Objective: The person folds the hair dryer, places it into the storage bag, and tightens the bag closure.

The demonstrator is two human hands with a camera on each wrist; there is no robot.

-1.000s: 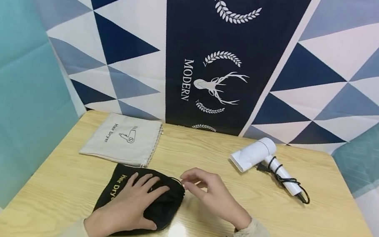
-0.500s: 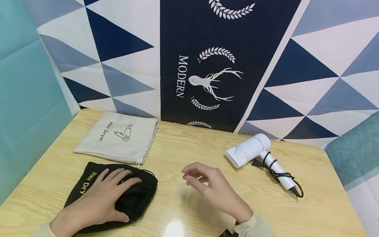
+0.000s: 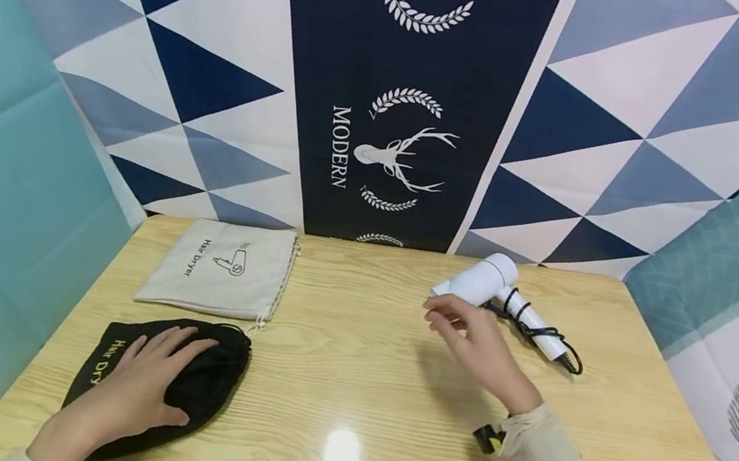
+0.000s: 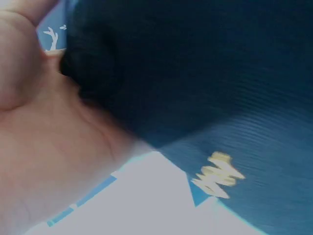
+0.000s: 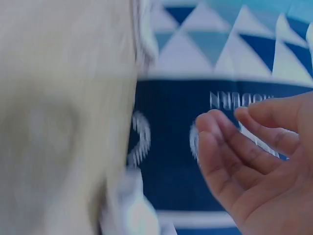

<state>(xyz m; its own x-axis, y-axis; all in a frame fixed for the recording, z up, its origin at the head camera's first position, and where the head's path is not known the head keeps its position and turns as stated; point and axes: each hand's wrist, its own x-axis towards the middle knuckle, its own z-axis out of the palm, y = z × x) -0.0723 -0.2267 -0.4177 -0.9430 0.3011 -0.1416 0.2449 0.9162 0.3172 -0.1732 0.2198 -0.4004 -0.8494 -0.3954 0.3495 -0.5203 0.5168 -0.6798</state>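
My left hand (image 3: 137, 387) rests with spread fingers on a black drawstring bag (image 3: 203, 391) lettered "Hair Dryer" in yellow, at the table's front left. Dark cloth of that bag fills much of the left wrist view, beside the palm (image 4: 58, 132). Over the table, my right hand (image 3: 481, 353) hovers with loosely bent fingers and nothing in them. Just beyond its fingertips lies a white hair dryer (image 3: 485, 280), a black cord wound round its handle. The right wrist view has the relaxed hand (image 5: 259, 166) at right and the blurred dryer (image 5: 134, 213) low down.
A pale cloth drawstring bag (image 3: 214, 269), printed with a hair dryer, lies flat at the back left, behind the black one. The wooden table (image 3: 332, 356) ends at a patterned backdrop (image 3: 399, 104). A small black object (image 3: 488, 439) hangs at the right cuff.
The black bag has slid left across the table under my left hand. My right hand has left the bag's drawstring end and moved right, toward the hair dryer. The head view has shifted slightly.
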